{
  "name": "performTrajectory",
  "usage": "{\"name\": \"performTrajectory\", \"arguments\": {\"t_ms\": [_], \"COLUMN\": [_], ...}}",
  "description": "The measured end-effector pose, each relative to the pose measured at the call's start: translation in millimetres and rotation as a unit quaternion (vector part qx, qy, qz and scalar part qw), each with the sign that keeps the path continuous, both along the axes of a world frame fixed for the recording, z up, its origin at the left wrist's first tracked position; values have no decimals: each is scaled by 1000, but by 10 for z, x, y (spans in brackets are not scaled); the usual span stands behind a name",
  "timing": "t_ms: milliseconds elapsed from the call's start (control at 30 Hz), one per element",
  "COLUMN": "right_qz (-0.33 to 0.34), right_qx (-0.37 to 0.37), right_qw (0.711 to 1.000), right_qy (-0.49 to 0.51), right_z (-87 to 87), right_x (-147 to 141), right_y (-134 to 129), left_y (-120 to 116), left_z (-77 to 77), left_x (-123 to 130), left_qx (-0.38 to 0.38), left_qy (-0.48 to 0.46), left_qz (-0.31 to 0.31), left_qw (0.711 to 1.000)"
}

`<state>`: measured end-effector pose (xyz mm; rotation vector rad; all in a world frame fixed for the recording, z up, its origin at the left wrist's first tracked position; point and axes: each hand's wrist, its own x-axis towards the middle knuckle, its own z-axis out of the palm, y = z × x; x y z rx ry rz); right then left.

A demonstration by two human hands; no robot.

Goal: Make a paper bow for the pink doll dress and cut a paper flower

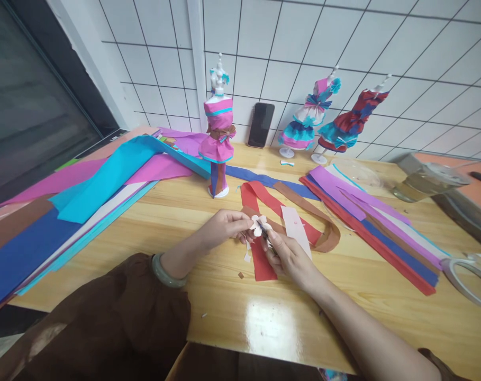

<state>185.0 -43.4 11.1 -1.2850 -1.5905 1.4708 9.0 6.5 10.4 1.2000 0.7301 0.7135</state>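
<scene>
My left hand [234,226] pinches a small pale paper flower [256,228] by its edge, above the middle of the table. In my right hand [288,256] is a pair of scissors [262,230], its dark blades lying across the flower; most of the handles are hidden by my fingers. Beneath the hands lie a red paper strip [264,264], a brown strip [327,235] and a pale pink piece [298,230]. Small pale scraps [247,256] hang or lie just under my left hand. A brown scrap [241,275] rests nearby.
Coloured paper strips [113,169] spread over the left side, with another stack [383,227] at the right. A dressed mannequin [219,132] stands ahead, and two more dressed mannequins [303,121] stand behind at right. A phone [261,125], a cup [426,182] and a tape roll [468,278] are around.
</scene>
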Motion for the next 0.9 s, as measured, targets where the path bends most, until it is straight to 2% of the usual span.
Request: {"name": "performTrajectory", "arguments": {"t_ms": [133, 433, 733, 900], "right_qz": [-3, -8, -5, -3], "right_qx": [0, -12, -22, -21], "right_qw": [1000, 1000, 1000, 1000], "right_qy": [-1, 6, 20, 15], "right_z": [-8, -16, -48, -45], "right_x": [4, -3, 14, 11], "right_y": [6, 2, 9, 13], "left_y": [1, 14, 17, 13], "left_z": [19, -15, -25, -24], "left_x": [-4, -8, -17, -8], "left_qx": [-28, -39, 22, 30], "left_qy": [-22, -49, 19, 22], "left_qz": [4, 18, 21, 30], "left_qw": [999, 998, 999, 999]}}
